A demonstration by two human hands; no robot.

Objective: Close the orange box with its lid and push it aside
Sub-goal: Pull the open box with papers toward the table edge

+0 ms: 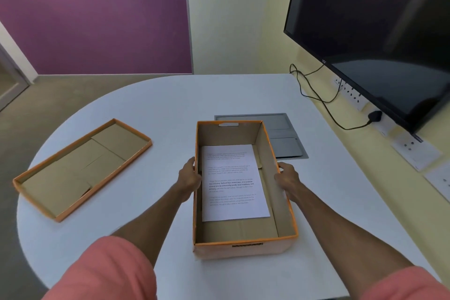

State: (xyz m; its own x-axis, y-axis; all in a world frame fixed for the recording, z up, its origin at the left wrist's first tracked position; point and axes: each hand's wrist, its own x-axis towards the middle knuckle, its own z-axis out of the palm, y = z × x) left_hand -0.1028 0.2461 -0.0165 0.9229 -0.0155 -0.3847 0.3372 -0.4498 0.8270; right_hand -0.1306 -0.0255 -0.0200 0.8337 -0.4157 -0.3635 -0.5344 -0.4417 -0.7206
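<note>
Head view looks down on a white table (151, 109) where the box (246, 249) stands open near the front edge, orange along its rim, brown cardboard inside; a printed sheet (231, 182) lies flat on its floor, nearer the far end; the left hand (190, 178) is pressed against the outside of the left wall about halfway along, fingers curled at the rim; the right hand (287, 179) grips the right wall opposite, its thumb hooked over the rim; both hands are closed on the box, one on each long side; pink sleeves (109, 270) show at the bottom corners; the lid (80, 168) lies well apart to the left, upside down with its brown inside facing up, angled across the table; behind the box a grey panel (285, 136) sits flush in the tabletop; a dark screen (379, 31) hangs on the right wall, with a black cable (316, 95) trailing beneath it to a plug.
</note>
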